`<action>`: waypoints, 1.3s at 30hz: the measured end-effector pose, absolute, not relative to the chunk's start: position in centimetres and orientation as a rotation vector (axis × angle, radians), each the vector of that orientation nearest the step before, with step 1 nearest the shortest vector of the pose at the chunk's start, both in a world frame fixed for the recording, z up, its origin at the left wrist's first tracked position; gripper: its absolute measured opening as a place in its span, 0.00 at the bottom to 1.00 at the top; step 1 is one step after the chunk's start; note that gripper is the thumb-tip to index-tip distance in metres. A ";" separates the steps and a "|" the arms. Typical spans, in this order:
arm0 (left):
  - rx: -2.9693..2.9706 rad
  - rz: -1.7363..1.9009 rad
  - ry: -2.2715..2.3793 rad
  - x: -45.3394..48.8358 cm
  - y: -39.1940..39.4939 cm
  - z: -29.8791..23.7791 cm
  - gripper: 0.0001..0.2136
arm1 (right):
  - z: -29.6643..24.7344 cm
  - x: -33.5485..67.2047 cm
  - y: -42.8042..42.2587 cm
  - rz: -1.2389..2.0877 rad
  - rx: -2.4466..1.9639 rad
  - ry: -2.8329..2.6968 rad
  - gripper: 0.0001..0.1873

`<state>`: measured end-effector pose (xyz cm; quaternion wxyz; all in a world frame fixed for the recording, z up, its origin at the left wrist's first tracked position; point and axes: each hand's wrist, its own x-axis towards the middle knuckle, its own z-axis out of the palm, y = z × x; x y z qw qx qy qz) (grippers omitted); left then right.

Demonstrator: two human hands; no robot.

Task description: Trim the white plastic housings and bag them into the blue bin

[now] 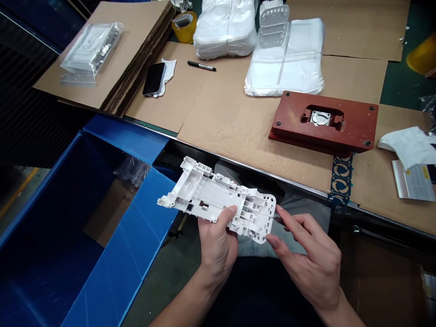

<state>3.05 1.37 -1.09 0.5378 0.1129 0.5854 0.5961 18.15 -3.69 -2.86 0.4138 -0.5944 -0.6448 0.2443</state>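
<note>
Gripping the flat white moulded plastic frame (218, 200) from below, your left hand (216, 247) holds it low in the middle of the frame. Your right hand (311, 259) touches its rounded right end with loosely curled fingertips (272, 240). Left of it sits an open blue corrugated plastic bin (102, 236); above right, a reddish-brown rectangular fixture block (323, 122) rests on the cardboard-covered table (225, 122).

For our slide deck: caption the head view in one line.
Left hand grips a white plastic frame; right hand touches its end, beside a blue crate.
</note>
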 end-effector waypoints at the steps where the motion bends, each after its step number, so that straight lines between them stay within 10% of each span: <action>1: 0.270 1.426 1.391 3.1 1.4 -1.1 0.33 | -2.9 18.2 -3.8 0.612 -1.482 -1.639 0.30; 20: 0.293 1.417 1.315 1.9 2.2 -1.4 0.36 | -3.9 18.8 -5.0 0.767 -1.335 -1.587 0.18; 26: 0.172 0.962 0.880 -1.0 3.3 -1.5 0.33 | -5.4 23.4 -3.1 0.698 -1.825 -1.661 0.19; 39: -0.066 0.455 0.635 -1.0 0.8 0.0 0.35 | -0.1 27.1 3.8 0.254 -1.155 -2.514 0.22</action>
